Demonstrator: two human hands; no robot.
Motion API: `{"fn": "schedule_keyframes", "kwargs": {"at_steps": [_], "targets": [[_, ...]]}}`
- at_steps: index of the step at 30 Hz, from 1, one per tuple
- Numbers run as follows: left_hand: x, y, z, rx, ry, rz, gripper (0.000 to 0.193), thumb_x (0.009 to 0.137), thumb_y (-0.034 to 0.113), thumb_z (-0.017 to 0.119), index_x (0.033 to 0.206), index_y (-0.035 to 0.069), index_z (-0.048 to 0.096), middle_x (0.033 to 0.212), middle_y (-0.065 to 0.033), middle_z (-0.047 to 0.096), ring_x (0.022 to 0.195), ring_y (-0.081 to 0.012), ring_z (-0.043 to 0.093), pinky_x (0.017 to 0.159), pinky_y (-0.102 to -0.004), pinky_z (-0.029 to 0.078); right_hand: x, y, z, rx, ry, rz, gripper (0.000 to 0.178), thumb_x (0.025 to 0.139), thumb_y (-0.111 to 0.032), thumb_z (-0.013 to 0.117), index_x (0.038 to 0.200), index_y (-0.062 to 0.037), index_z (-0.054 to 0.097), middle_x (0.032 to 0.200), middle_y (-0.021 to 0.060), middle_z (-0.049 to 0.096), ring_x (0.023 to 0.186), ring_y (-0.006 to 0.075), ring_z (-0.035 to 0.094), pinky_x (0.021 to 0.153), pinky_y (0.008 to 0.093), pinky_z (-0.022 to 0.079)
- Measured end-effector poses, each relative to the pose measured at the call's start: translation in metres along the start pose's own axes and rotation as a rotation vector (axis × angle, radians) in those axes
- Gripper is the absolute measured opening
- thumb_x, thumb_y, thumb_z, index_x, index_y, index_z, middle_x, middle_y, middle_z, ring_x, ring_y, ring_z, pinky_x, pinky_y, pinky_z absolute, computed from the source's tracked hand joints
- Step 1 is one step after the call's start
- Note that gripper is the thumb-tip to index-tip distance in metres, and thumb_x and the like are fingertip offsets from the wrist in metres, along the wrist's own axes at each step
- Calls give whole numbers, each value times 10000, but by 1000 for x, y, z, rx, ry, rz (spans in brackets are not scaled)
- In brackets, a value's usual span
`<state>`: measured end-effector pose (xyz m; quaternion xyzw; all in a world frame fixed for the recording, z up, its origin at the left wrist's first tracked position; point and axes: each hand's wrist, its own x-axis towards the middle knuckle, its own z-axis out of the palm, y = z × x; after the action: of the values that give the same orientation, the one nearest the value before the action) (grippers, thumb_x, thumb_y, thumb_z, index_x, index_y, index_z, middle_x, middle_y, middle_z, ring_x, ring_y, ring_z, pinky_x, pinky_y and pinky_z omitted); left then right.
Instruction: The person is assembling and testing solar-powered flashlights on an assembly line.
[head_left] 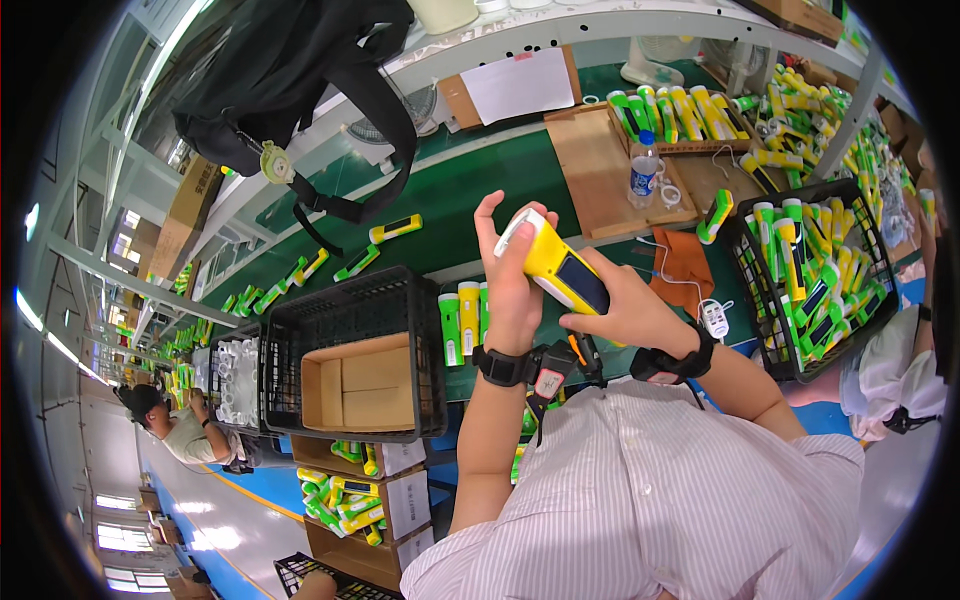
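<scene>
Both hands are on a yellow flashlight with a white head and a dark panel on its side, tilted above the bench in front of my chest. My left hand wraps its white head end, with the index finger raised away from it. My right hand grips the dark-panelled lower part, thumb beneath and fingers on top. Several green and yellow flashlights stand upright just left of my left wrist. Behind my wrists, a black and orange tool shows in part.
At left, a black crate holds an open cardboard box. Another black crate, full of flashlights, stands at right. A water bottle, orange cloth and white charger lie beyond my right hand. A co-worker works far left.
</scene>
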<state>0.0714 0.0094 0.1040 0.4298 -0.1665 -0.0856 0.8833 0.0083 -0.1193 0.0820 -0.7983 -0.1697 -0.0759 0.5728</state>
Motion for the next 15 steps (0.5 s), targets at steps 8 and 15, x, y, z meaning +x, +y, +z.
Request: {"fn": "schedule_keyframes", "kwargs": {"at_steps": [8, 15], "targets": [[0, 5, -1, 109, -207, 102, 835, 653, 225, 632, 1354, 65, 208, 897, -99, 528, 853, -209, 560, 1043, -420, 268, -2, -4, -1, 105, -86, 37, 479, 630, -133, 692, 1024, -4, 451, 794, 114, 560, 705, 201, 567, 664, 293, 440], [7, -1, -5, -99, -377, 120, 952, 682, 354, 681, 1400, 108, 108, 950, -107, 546, 862, -202, 583, 1013, -399, 312, -5, -6, -5, 217, -169, 8, 482, 654, -133, 706, 1047, -13, 456, 875, 81, 546, 684, 184, 557, 650, 281, 456]]}}
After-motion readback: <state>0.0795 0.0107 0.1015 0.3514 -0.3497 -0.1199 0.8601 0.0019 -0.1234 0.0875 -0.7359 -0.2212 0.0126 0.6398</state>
